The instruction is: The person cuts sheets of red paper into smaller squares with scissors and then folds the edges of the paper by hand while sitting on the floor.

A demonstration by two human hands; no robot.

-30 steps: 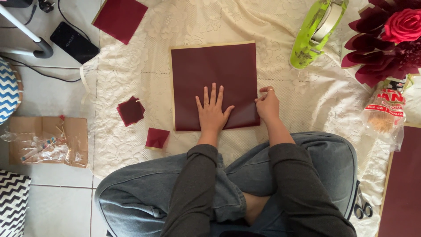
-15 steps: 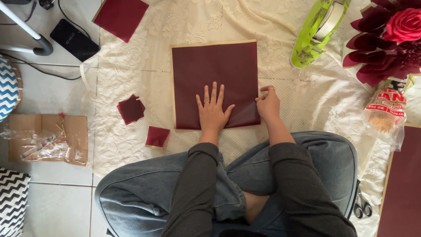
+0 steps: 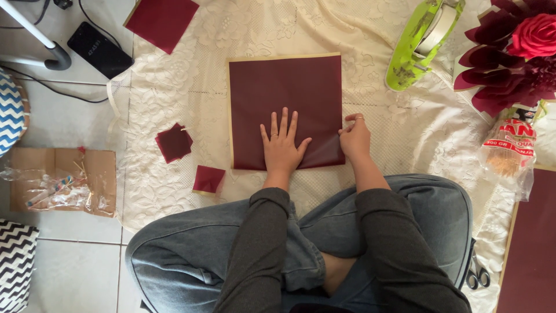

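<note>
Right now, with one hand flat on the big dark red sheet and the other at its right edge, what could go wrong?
1. The left hand presses only the lower part of the dark red sheet; its far edge may lift or slide on the lace cloth, skewing any fold.
2. The right hand pinches the right edge; a hard pull might crease or tear it.
3. The small red pieces nearby could be brushed away.

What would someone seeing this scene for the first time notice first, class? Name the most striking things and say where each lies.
The eye lands on the large dark red paper square at the centre of the cream lace cloth, with the left hand pressed flat on it and the right hand at its right edge. Next comes the red paper rose among dark red petals at top right, beside a lime green tape dispenser.
</note>
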